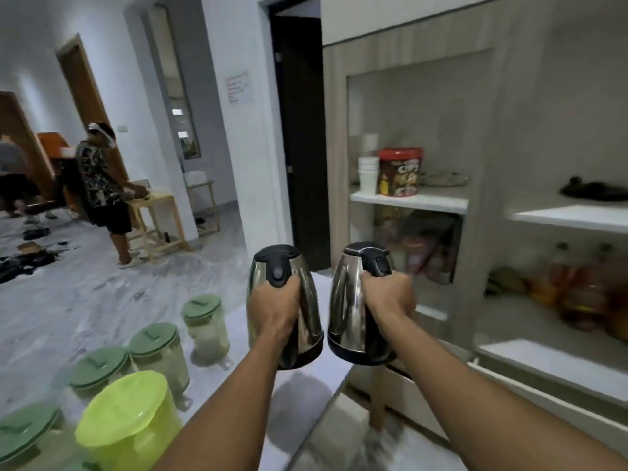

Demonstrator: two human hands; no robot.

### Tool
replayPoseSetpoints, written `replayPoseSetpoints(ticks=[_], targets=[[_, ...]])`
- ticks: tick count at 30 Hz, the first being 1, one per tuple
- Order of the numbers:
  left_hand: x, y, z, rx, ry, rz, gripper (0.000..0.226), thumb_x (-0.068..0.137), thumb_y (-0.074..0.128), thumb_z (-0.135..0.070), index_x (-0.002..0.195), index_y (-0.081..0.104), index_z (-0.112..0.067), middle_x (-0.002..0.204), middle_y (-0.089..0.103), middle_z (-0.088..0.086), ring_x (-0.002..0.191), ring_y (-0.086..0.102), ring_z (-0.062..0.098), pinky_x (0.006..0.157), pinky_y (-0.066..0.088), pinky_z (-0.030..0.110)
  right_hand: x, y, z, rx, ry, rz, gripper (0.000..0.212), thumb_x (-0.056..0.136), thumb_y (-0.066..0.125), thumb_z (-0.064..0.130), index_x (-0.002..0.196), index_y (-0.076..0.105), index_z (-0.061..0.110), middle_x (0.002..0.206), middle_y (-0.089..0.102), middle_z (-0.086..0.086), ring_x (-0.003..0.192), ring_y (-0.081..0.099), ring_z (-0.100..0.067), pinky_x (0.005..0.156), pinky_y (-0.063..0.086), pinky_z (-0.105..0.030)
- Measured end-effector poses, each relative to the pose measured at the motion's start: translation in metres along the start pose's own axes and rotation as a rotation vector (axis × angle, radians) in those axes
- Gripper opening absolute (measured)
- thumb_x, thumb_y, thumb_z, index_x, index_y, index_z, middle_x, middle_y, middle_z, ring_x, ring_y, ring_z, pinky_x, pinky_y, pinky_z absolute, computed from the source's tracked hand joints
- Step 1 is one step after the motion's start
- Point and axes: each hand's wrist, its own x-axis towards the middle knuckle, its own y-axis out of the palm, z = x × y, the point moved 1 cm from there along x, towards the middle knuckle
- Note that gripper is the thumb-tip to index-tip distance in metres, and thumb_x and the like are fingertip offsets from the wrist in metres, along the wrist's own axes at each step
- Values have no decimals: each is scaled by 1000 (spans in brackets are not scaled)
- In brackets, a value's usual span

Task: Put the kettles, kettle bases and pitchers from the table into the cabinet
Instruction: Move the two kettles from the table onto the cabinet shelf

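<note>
Head view: left hand [276, 309] grips 1 steel kettle [307, 321], right hand [390, 297] another kettle [346, 307] (both aloft, near the cabinet [482, 232]).

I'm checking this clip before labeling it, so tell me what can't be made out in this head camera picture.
- Kettle handles: covered by the left hand and right hand on the left kettle and right kettle.
- Packages on the lower cabinet shelf: motion blur, contents unreadable.
- Bottles at right: blurred, labels illegible.
- Dark green pitcher: cut off by the bottom-left edge.
- Kettle bases: none visible in frame.
</note>
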Motion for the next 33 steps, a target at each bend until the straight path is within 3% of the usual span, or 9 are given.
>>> replayPoseSetpoints(ticks=[3, 8, 11, 14, 17, 21, 24, 30, 33], targets=[[-13, 24, -28, -36, 50, 62, 25, 78, 62, -36, 59, 60, -18, 65, 65, 2, 71, 65, 28, 74, 57, 38, 12, -48, 15, 32, -25, -110, 30, 77, 71, 37, 93, 75, 12, 94, 75, -13, 91, 68, -37, 77, 53, -34], [-48, 83, -81, -106, 97, 201, 26, 81, 62, -33, 59, 53, -24, 66, 61, -2, 81, 64, 32, 84, 56, 42, 38, -130, 26, 35, -55, -286, 33, 71, 70, 39, 89, 76, 12, 86, 75, -11, 85, 70, -36, 77, 59, -39], [-73, 126, -106, -139, 111, 278, 21, 79, 64, -33, 63, 59, -21, 76, 68, 6, 84, 67, 33, 86, 57, 43, 58, -182, 26, 64, -79, -368, 22, 73, 73, 35, 76, 71, 13, 82, 74, -9, 83, 71, -32, 73, 58, -37], [-97, 174, -129, -165, 115, 356, 23, 72, 63, -36, 71, 70, -14, 78, 73, 8, 81, 69, 31, 81, 59, 41, 82, -236, 20, 59, -67, -446, 20, 76, 73, 32, 68, 61, 19, 78, 71, -7, 78, 69, -30, 65, 52, -31], [-126, 226, -153, -184, 123, 387, 33, 71, 63, -39, 80, 75, -9, 81, 74, 12, 80, 69, 33, 78, 59, 39, 109, -285, 9, 72, -68, -494, 14, 76, 73, 28, 75, 65, 17, 83, 73, -9, 81, 69, -31, 72, 57, -36], [-167, 296, -183, -204, 152, 418, 36, 71, 64, -40, 81, 76, -6, 80, 73, 13, 79, 69, 32, 77, 60, 40, 153, -351, -7, 24, -52, -573, 27, 72, 74, 38, 82, 68, 13, 87, 73, -8, 88, 69, -33, 80, 58, -42], [-191, 346, -208, -212, 162, 439, 31, 72, 64, -39, 72, 71, -9, 81, 72, 13, 79, 68, 32, 77, 59, 40, 181, -398, -13, 15, -53, -612, 20, 77, 72, 35, 79, 64, 17, 83, 67, -5, 87, 65, -31, 77, 55, -36], [-210, 432, -254, -288, 140, 509, 21, 71, 66, -32, 66, 67, -12, 73, 71, 10, 66, 66, 27, 60, 53, 30, 246, -461, -16, 62, -120, -718, 13, 82, 67, 30, 79, 62, 19, 68, 55, 2, 76, 58, -27, 68, 45, -33], [-210, 470, -275, -286, 189, 500, 21, 72, 65, -29, 59, 61, -12, 67, 67, 8, 63, 63, 27, 55, 47, 26, 281, -480, -11, 93, -158, -737, 18, 83, 67, 29, 71, 55, 23, 67, 55, 3, 76, 60, -27, 69, 52, -37]])
